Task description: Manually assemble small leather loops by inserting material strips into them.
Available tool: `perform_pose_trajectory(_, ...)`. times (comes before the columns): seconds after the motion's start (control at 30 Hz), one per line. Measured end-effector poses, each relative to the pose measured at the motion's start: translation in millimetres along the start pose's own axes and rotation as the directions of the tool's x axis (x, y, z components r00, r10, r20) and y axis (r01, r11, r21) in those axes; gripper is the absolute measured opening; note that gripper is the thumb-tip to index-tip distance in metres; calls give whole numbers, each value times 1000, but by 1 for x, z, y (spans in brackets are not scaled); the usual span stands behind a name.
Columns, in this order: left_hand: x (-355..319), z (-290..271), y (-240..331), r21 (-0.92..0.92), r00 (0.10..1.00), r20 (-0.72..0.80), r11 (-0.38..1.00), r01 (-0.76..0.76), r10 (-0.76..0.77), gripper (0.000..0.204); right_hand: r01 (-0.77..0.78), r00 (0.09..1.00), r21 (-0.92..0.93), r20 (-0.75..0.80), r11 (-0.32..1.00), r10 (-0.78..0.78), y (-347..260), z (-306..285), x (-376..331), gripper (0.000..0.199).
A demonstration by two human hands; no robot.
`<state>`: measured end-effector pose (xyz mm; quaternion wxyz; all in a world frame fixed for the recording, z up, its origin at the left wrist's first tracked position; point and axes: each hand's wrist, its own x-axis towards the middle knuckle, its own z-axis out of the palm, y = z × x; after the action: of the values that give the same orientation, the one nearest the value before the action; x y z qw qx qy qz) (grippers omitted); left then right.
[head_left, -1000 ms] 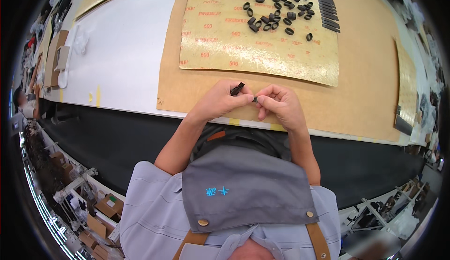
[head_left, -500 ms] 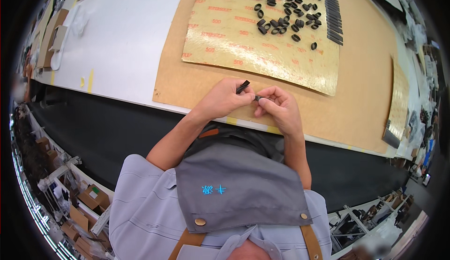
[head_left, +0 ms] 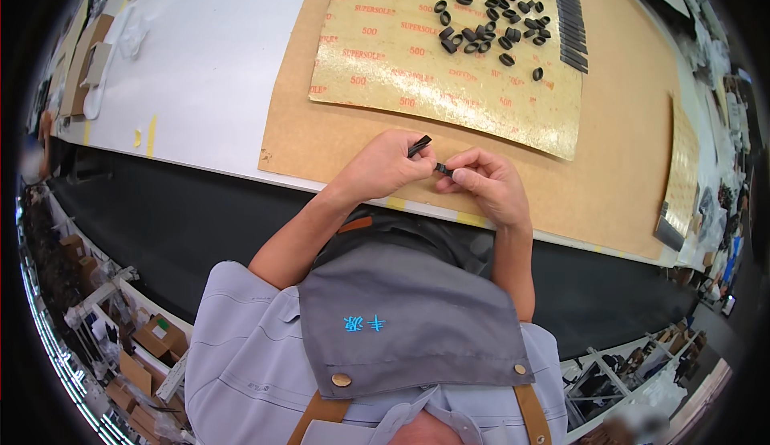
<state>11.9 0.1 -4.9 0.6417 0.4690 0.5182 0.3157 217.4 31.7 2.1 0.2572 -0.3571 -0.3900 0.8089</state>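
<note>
Just above the table's front edge, my left hand (head_left: 387,166) is closed round a narrow black strip (head_left: 419,146), whose end sticks up past the fingers. A short dark piece (head_left: 443,170) shows between my two hands; the fingers hide whether it is the same strip. My right hand (head_left: 493,186) pinches the other end of that piece between thumb and forefinger. Farther off, many small black loops (head_left: 506,60) lie loose on a shiny yellowish printed sheet (head_left: 369,84). Along that sheet's right edge runs a row of flat black strips (head_left: 570,24), side by side.
A brown board (head_left: 618,140) lies under the sheet on the white table (head_left: 216,60). Cardboard pieces (head_left: 88,68) stand at the far left. Another yellowish sheet (head_left: 678,180) with a dark end is at the right. Boxes (head_left: 160,337) sit on shelving behind me at left.
My right hand has moved slightly right, away from the left, so more of the dark piece shows between them. The left hand has barely shifted.
</note>
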Motion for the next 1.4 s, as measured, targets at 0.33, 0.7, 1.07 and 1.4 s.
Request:
perform_pose_trajectory(0.33, 4, 2, 5, 31, 1000, -11, 999, 27, -27, 17, 2, 993, -83, -115, 997, -12, 5, 7, 3, 11)
perform_pose_trajectory(0.7, 4, 3, 5, 43, 1000, -5, 999, 18, -18, 18, 11, 989, -97, -149, 995, -25, 5, 10, 3, 10)
perform_pose_trajectory(1.07, 3, 3, 5, 44, 1000, -7, 999, 17, -17, 19, 16, 989, -109, -142, 994, -32, 7, 10, 4, 10)
perform_pose_trajectory(1.4, 3, 2, 5, 63, 1000, -7, 998, 10, -9, 19, 3, 988, -139, -155, 990, -24, 9, 10, 6, 10)
